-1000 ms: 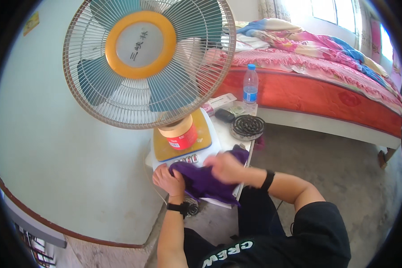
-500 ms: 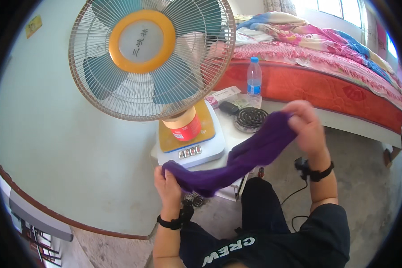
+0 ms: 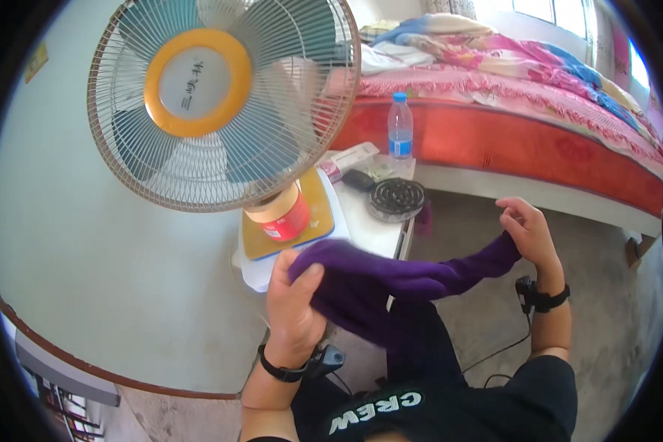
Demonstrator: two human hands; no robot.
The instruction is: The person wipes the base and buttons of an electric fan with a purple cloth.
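A soft, dark purple cloth is stretched between my two hands above my lap, sagging in folds; its exact kind I cannot make out. Its left end is pinched by my left hand, thumb on top. At the other end, the narrow tip runs into the lower fingers of my right hand, whose index finger is raised and bent. Just beyond the cloth, a kitchen scale with a yellow top carries a red jar.
A large fan rises at the left, partly over the scale. On the white table are a coiled black item, a dark oval object, and a blue-capped bottle. Behind stands a bed with rumpled bedding.
My left hand has come up and slightly right, while my right hand has dropped and moved right. The cloth now hangs more level. The whole view has shifted a little.
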